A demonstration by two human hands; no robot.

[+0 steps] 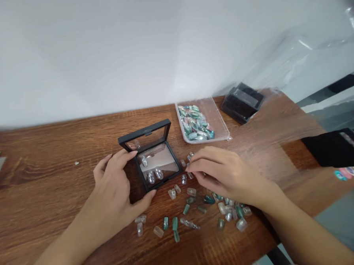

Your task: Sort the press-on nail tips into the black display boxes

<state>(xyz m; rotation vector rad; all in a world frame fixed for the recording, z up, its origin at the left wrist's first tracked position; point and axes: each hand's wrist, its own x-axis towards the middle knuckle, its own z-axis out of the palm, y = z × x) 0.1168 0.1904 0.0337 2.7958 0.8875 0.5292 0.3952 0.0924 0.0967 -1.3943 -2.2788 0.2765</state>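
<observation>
My left hand [117, 187] grips the left side of a black-framed display case [175, 158], thumb at its front edge and fingers by the hinge. The case's clear-windowed lid [146, 135] is raised. A few shiny clear press-on nails [151, 176] lie inside on the clear film. Just right of the case, my right hand [219, 172] has its fingers pinched together among small clear press-on nails [183, 178]; what is between the fingertips is hidden. Loose green press-on nails [175, 223] and clear ones are scattered in front of the case and under my right hand.
A clear plastic tray [221, 124] with many green and clear nails stands behind my right hand. Black cases [242, 101] lie at the back right near plastic wrap [280, 60]. A black item [329, 148] sits at the right. The white wall borders the wooden table [48, 163].
</observation>
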